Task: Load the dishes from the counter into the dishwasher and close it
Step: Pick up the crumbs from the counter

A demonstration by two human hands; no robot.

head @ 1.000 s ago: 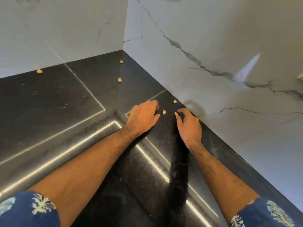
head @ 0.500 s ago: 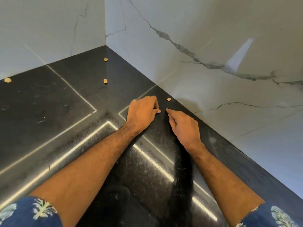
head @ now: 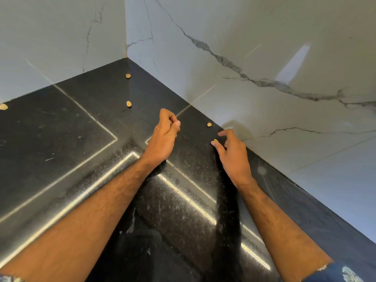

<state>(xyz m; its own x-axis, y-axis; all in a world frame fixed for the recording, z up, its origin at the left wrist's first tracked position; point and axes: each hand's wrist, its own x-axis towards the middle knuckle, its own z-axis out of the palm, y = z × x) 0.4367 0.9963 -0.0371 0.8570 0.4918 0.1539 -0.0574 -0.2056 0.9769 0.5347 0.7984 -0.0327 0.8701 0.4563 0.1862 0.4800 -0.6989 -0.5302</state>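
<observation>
1. Surface: a black polished bench [head: 61, 139] runs into a corner formed by two white marble-veined walls [head: 264, 47]. Pale seam lines and bright reflections cross the stone.
2. Left grip [head: 163, 137]: raised over the middle of the bench, fingers curled in, thumb tip pressed against the forefinger. Whether anything lies inside the curl cannot be told.
3. Right grip [head: 232, 153]: near the right wall edge of the bench, fingers loosely bent and spread. A small tan piece [head: 215, 141] shows at the thumb tip; whether it is pinched or merely under the thumb cannot be told.
4. Loose tan bits on the bench:
   - one [head: 209, 124] just beside the right wall, between the two grips and slightly beyond them;
   - one [head: 128, 104] beyond the left grip, towards the corner;
   - one [head: 128, 75] close to the corner itself;
   - one [head: 3, 106] at the far left, by the back wall, cut by the frame edge.
5. Task items: no dishes or dishwasher appear in view; their location cannot be stated.
6. Clothing: dark blue sleeve [head: 337, 273] with a pale print at the lower right; a matching sliver at the lower left.
</observation>
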